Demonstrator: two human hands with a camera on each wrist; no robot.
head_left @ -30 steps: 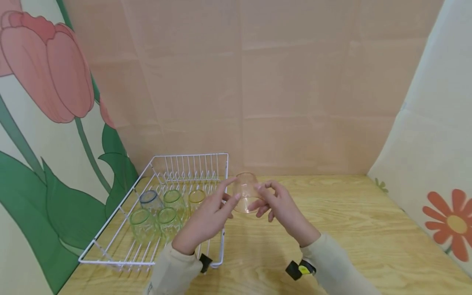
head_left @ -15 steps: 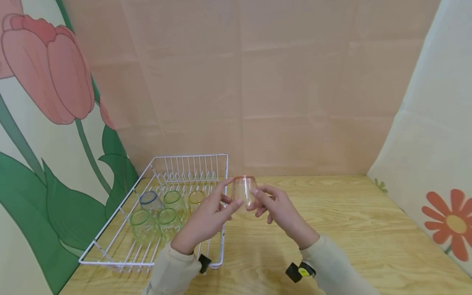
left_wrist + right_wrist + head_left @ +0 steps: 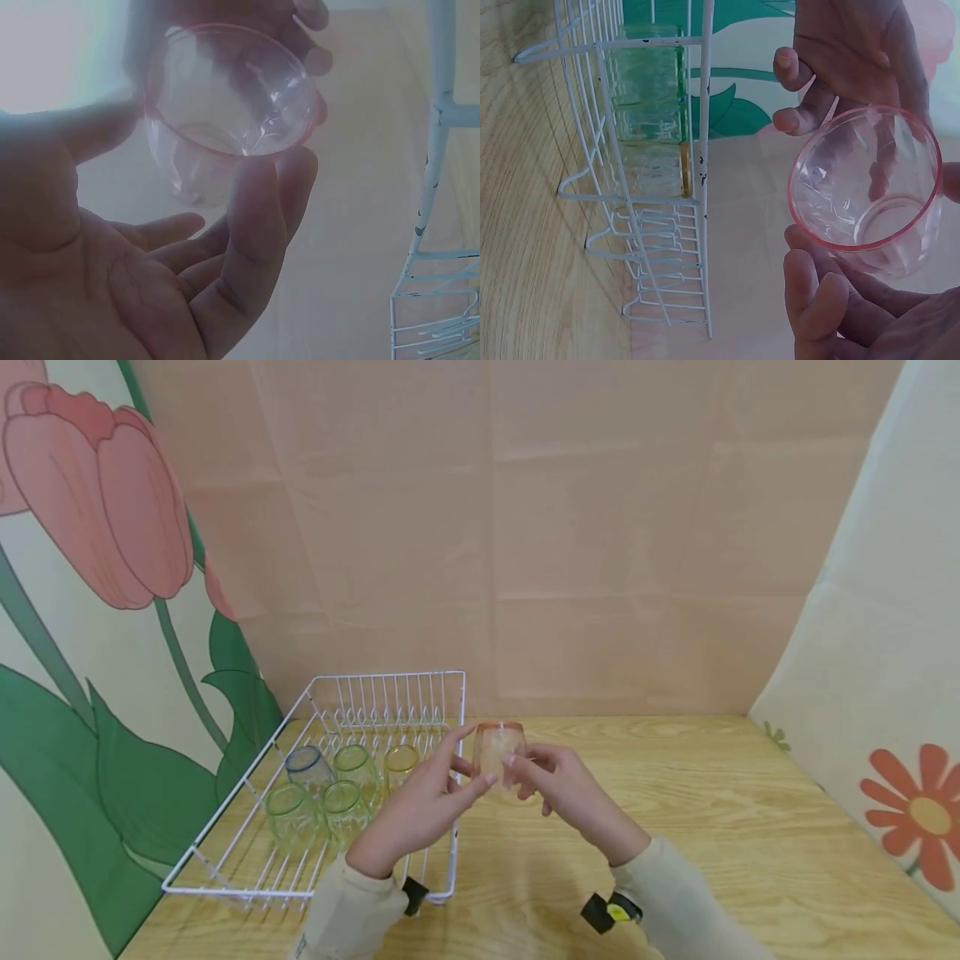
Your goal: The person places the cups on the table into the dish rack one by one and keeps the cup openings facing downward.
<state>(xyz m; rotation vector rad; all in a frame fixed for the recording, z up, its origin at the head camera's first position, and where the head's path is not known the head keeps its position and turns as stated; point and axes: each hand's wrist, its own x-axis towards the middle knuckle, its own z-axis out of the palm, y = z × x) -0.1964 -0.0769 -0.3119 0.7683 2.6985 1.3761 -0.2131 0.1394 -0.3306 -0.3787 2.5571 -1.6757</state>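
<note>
A clear drinking glass with a pink rim (image 3: 498, 742) is held up between both hands, above the table and just right of the rack. My left hand (image 3: 423, 793) holds its left side between thumb and fingers. From the other side my right hand (image 3: 562, 781) grips it, with the thumb on the near wall. In the left wrist view the glass (image 3: 180, 161) shows its open mouth, slightly tilted. The right wrist view also looks into the glass (image 3: 866, 180), down to its round base. Nothing is visible inside it.
A white wire dish rack (image 3: 457, 860) stands at the left. In it are a blue-rimmed glass (image 3: 306, 762), several green-rimmed glasses (image 3: 343, 806) and a yellow-rimmed glass (image 3: 400, 762). The wood-grain table (image 3: 675, 827) extends to the right, with a peach backdrop (image 3: 600, 568) behind.
The glass has been turned between the hands, so its pink edge now shows at the top in the head view. The right thumb has shifted along its wall. The rack's glasses stay put.
</note>
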